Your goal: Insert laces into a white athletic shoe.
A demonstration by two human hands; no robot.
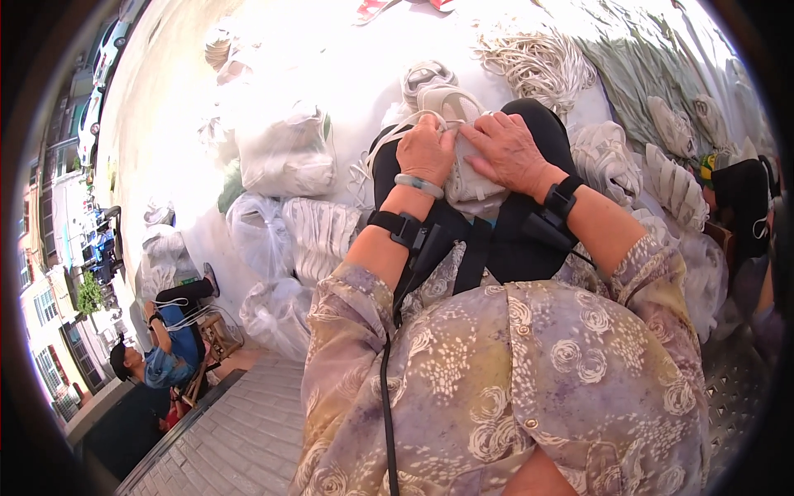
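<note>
White shoe = landmark. Sits on lap, between dark-trousered knees. Long axis runs roughly away from wearer, rounded end nearest body. Left hand at shoe's left edge, fingers curled, seemingly pinching white lace that loops off shoe's left side. Right hand at shoe's right edge, thumb spread over upper, fingertips meeting near shoe's midline; can't tell if gripping. Neither hand clearly nearer. Lace heap beyond shoe, to right.
</note>
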